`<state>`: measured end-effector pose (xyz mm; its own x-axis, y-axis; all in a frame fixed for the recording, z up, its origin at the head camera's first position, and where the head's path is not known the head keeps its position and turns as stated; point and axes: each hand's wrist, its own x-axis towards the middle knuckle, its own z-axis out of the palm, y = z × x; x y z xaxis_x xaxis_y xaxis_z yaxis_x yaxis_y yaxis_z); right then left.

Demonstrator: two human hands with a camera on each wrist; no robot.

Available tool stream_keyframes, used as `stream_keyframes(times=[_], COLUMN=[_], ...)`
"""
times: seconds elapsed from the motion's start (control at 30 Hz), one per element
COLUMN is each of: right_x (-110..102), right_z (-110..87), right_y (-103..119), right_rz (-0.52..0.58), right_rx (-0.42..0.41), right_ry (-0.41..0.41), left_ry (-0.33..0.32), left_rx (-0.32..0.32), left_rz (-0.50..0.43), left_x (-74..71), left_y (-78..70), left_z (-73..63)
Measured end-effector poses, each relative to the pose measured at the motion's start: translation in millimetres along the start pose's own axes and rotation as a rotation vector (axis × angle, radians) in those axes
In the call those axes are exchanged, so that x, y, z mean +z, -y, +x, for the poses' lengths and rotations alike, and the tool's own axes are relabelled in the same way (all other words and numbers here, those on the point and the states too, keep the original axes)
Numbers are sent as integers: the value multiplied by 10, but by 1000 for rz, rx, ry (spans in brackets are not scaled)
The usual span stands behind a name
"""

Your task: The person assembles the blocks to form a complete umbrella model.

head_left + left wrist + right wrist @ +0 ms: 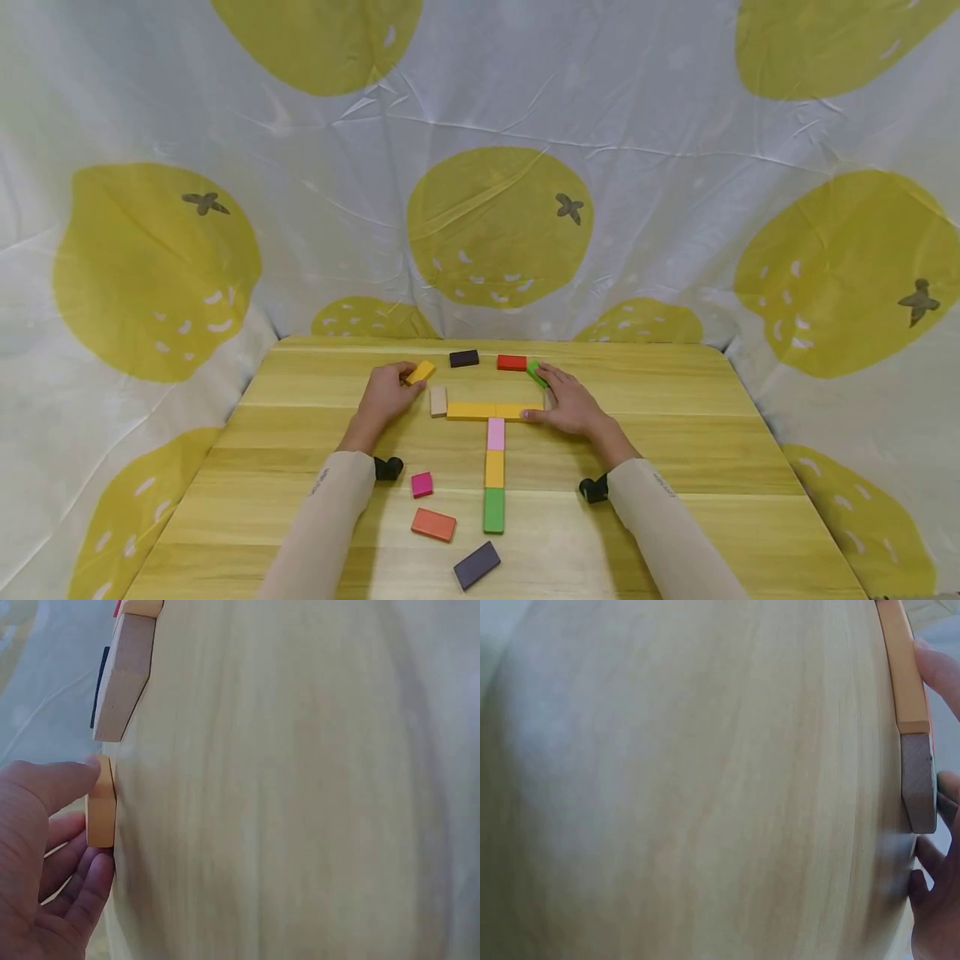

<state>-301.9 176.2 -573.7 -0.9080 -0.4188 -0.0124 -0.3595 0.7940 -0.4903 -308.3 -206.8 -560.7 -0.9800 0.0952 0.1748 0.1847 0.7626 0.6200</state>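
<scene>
My left hand (385, 395) pinches a yellow block (421, 372) between thumb and fingers, near the left end of the pattern. In the left wrist view the same yellow block (100, 802) stands near a plain wooden block (127, 675). My right hand (572, 403) is spread, its fingertips at a tilted green block (536, 373) and its thumb touching the right end of a row of two yellow blocks (471, 411). A wooden block (918, 782) continues that row beside this hand; in the head view the hand mostly hides it.
Beyond the row lie a black block (463, 358) and a red block (512, 362). Below it runs a column of pink (496, 433), yellow (494, 468) and green (493, 511) blocks. Magenta (422, 484), orange (433, 525) and dark (477, 565) blocks lie nearer. A patterned cloth (660, 250) hangs behind.
</scene>
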Motion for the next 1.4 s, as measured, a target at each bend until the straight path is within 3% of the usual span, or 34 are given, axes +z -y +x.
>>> stream_keyframes(times=[0.43, 0.7, 1.0, 1.4], right_x=[5, 8, 26, 13], right_z=[-4, -3, -17, -16], right_y=[-6, 2, -11, -12], right_rz=[9, 15, 16, 21], right_rx=[4, 3, 11, 10], right_ry=[3, -2, 5, 3], left_ry=[-33, -115, -68, -6], left_rx=[-12, -22, -22, -87], left_rz=[23, -117, -147, -176], left_x=[72, 38, 102, 290], left_y=[6, -132, -253, -345], left_z=[22, 17, 71, 154])
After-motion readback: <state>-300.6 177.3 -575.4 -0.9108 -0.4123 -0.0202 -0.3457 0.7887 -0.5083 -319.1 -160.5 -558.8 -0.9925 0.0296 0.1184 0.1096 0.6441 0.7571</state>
